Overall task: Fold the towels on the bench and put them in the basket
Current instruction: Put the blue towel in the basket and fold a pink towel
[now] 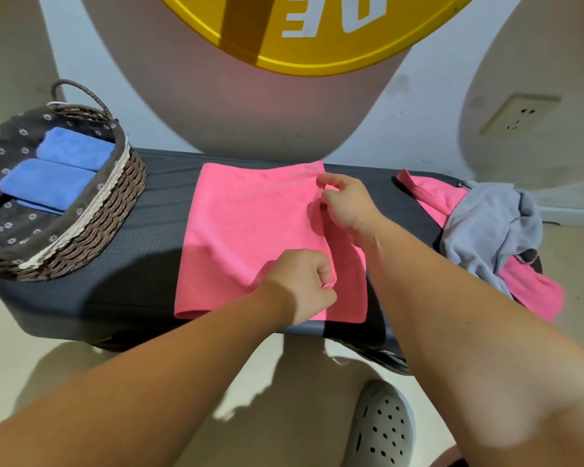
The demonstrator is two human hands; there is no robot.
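Your pink towel (243,237) lies flat across the middle of the tabletop (142,264), running from close to the far edge almost to the near edge. Both your arms reach in from the near side, and both hands work the towel's right side, where a strip of cloth is raised in a fold.

Your left hand (300,284) sits close to the near edge, back of the hand up and wrist straight. Its fingers (324,271) are curled tight, pinching the fold. Your right hand (348,203) is farther in, toward the far edge, with the wrist bent so the hand turns leftward. Its thumb and forefinger are closed on the same fold and the other fingers curl beneath. The two hands are apart, one behind the other along that side.

At the left end of the tabletop stands the basket (91,210) — two folded blue towels (48,187) lie side by side in it. At the right end a grey towel (486,224) is heaped loosely over a second pink towel (533,291) — both crumpled, spilling past the near right corner.
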